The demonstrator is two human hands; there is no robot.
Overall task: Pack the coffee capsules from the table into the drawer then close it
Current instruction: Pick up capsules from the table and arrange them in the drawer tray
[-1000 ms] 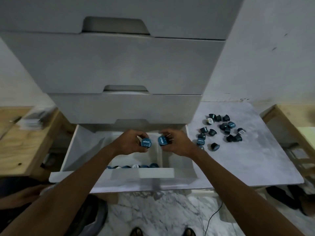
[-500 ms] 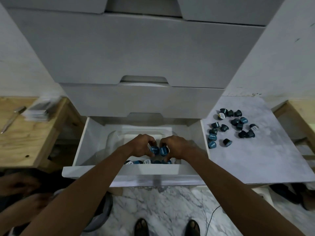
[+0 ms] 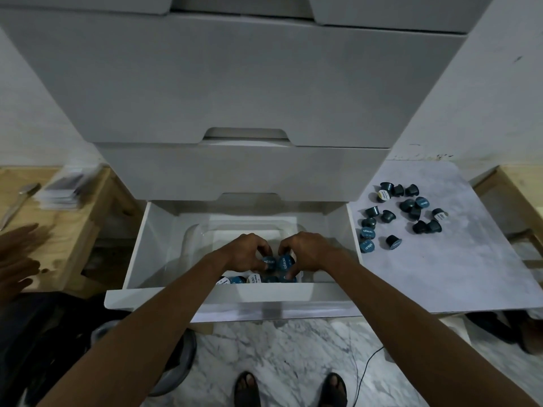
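The bottom white drawer (image 3: pixel 141 245) stands pulled out. Both my hands are low inside it, side by side near its front. My left hand (image 3: pixel 245 254) holds a blue-lidded coffee capsule (image 3: pixel 269 262) in curled fingers. My right hand (image 3: pixel 308 252) holds another capsule (image 3: pixel 285 261) the same way. Below them a row of capsules (image 3: pixel 252 279) lies along the drawer's front wall, partly hidden by it. Several dark capsules (image 3: pixel 408 205) are scattered on the white table (image 3: pixel 440 265) to the right.
Closed drawers (image 3: pixel 235 83) tower above the open one. A wooden bench (image 3: pixel 67 207) at left carries a stack of cards (image 3: pixel 63 189) and a metal tool (image 3: pixel 17 202). Another person's hand (image 3: pixel 17 254) reaches in at far left. My sandalled feet (image 3: pixel 289 389) stand on marble floor.
Both hands have dropped with their capsules from above the drawer to just over the row at its front. The view has tilted down, and the other person's hand has come in at left.
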